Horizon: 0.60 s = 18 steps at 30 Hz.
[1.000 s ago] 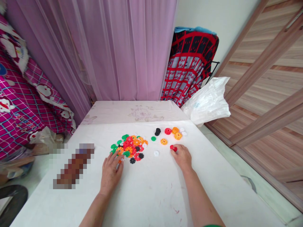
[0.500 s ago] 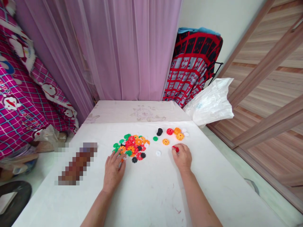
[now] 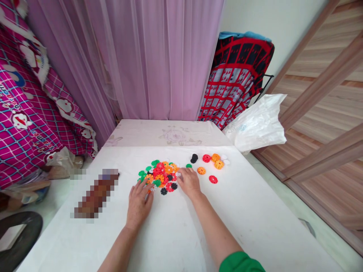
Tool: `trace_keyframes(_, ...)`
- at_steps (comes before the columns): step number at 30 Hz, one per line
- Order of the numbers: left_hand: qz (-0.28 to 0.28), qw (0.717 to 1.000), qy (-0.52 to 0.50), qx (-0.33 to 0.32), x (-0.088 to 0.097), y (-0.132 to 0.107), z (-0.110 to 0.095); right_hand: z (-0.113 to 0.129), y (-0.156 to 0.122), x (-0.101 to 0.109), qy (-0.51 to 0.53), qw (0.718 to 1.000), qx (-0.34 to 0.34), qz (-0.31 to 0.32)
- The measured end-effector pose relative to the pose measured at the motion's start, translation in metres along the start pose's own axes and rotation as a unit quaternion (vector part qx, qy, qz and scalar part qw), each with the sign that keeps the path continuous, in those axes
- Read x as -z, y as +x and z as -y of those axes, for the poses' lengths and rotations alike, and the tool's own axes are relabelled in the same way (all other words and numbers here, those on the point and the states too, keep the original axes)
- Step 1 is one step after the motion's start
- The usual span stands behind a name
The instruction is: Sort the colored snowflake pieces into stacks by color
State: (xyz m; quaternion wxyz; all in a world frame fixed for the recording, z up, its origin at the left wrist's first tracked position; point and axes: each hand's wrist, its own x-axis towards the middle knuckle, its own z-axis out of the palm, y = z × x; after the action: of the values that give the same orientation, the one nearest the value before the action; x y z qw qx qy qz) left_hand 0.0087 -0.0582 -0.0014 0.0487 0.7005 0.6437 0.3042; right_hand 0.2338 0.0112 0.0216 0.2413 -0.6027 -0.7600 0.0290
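Both hands lay flat, fingers spread, gripping nothing; left hand (image 3: 139, 202) touched the disc pile (image 3: 161, 175) at its near-left edge; right hand (image 3: 189, 182) at pile's right edge; red disc (image 3: 213, 179) further right, apart.

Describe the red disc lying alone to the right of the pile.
The red disc is a small round piece of what looks like plastic, with a notched, flower-like rim and a paler centre. It lies flat on the white table, apart from the mixed pile and just nearer the person than the orange disc. Nothing touches it; the right hand rests to its left, at the pile's edge.
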Motion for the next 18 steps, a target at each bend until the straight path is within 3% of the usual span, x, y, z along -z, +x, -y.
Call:
trace_keyframes(8,-0.005,1.000,0.000,-0.004,-0.003,-0.001,0.003,0.000,0.009,-0.004,-0.001,0.999,-0.027,0.025)
trace_keyframes(14,-0.003,1.000,-0.004,-0.007,-0.003,-0.001,0.003,-0.036,-0.017,0.008,0.100,0.986,-0.094,-0.095)
trace_keyframes(18,-0.002,1.000,-0.006,-0.005,-0.003,0.000,0.004,-0.059,-0.047,0.012,0.118,0.976,-0.126,-0.131)
